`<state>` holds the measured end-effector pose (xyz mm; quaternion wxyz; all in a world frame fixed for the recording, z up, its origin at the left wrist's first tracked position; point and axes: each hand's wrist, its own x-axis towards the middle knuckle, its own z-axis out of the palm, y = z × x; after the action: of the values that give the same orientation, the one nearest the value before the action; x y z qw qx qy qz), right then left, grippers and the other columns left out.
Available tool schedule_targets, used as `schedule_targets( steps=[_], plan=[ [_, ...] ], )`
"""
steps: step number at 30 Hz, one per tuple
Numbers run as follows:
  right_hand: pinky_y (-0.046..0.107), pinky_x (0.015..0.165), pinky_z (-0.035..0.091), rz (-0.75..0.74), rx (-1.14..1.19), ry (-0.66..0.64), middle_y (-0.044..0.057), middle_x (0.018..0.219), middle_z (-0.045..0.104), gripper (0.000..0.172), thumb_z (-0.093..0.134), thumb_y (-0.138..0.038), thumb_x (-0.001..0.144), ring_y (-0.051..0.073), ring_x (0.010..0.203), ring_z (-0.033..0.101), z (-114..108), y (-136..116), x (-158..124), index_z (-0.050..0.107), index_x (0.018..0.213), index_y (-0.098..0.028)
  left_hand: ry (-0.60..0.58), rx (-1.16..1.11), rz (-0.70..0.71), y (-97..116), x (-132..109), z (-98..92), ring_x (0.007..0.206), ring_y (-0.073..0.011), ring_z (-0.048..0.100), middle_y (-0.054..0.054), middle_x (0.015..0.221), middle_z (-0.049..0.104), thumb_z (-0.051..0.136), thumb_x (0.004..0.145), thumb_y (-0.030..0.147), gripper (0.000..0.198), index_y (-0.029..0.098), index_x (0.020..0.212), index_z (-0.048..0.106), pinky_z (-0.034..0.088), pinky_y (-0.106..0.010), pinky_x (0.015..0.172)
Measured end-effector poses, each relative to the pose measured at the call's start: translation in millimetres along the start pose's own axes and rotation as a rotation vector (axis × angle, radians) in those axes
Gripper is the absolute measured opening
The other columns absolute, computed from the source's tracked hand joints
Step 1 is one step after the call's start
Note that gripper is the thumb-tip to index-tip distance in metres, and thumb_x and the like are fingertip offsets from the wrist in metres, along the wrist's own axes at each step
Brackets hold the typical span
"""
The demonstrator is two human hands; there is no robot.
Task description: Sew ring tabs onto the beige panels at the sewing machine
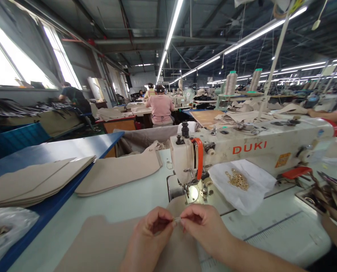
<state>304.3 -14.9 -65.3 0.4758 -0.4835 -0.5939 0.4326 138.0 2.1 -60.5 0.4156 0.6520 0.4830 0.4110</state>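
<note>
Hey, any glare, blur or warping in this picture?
Head view: windows blown out white; glare on the needle plate; sheen on the blue table; wide-angle stretch near the edges; piece between left hand and right hand too small to identify.

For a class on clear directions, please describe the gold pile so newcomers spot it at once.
Find the pale sewing machine lettered DUKI in orange-red. Below the lettering lies a white sheet. On it sits the gold pile, small shiny pieces heaped together, unlike the flat beige panels to its left.
</note>
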Motion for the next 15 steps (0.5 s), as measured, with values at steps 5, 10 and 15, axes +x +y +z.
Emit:
schedule_targets(
  steps=[5,10,15],
  plan=[
    [0.020,0.047,0.036,0.088,-0.055,-0.040,-0.005,0.051,0.054,0.012,0.054,-0.008,0.065,0.010,0.048,0.049,-9,-6,4,0.059,0.060,-0.019,-0.075,0.216,0.143,6,-2,-0.3,0.082,-0.0207,0.064,-0.002,0.084,0.068,0.057,0.077,0.022,0.007,0.022,0.081,0.063,0.051,-0.030,0.077],
    [0.018,0.042,0.039,0.335,-0.051,-0.116,-0.006,0.046,0.052,0.014,0.054,-0.007,0.064,0.009,0.040,0.051,-32,-9,14,0.055,0.056,-0.018,-0.049,0.583,0.360,1,-6,5.6,0.109,-0.0263,0.054,-0.008,0.113,0.060,0.054,0.081,0.022,0.025,0.022,0.105,0.058,0.044,-0.044,0.096],
    [0.014,0.038,0.038,0.428,-0.071,-0.171,-0.005,0.049,0.059,0.013,0.054,-0.008,0.067,0.007,0.039,0.053,-35,-10,28,0.057,0.058,-0.017,-0.095,0.708,0.353,-2,-10,13.1,0.110,-0.0266,0.053,-0.009,0.113,0.059,0.051,0.083,0.022,0.026,0.020,0.109,0.054,0.045,-0.048,0.096]
  ],
)
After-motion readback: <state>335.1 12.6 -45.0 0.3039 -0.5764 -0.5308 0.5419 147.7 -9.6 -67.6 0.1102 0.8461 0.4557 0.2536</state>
